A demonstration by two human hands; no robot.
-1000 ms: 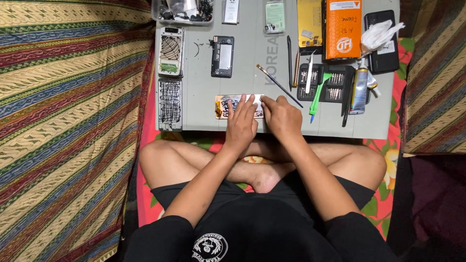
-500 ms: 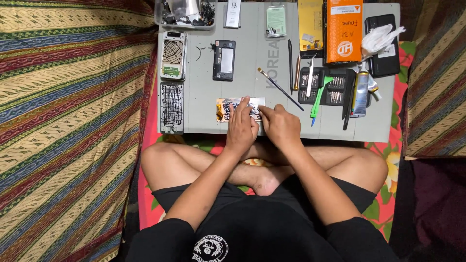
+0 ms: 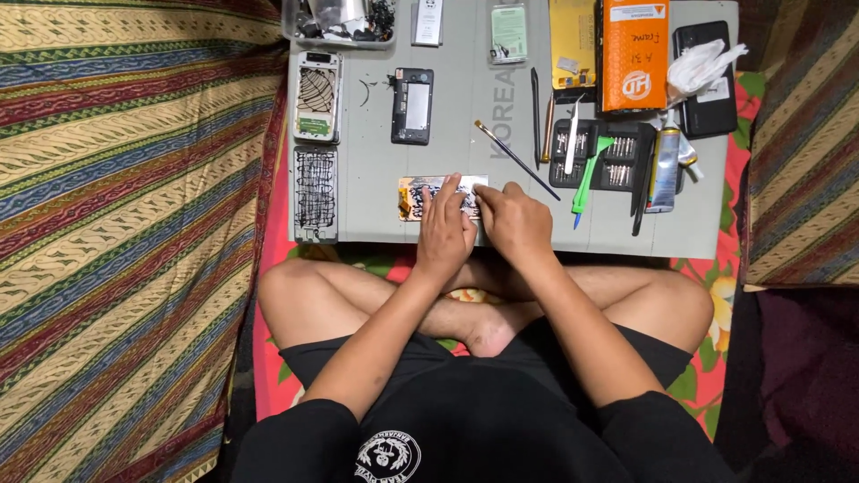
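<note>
left hand, right hand, side by side

1 head camera looks straight down, fairly high.

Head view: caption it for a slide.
Both hands, left hand and right hand, press an opened phone on a grey mat.

Even, fairly bright overhead light falls on a sharp picture with soft shadows and dim lower corners.
</note>
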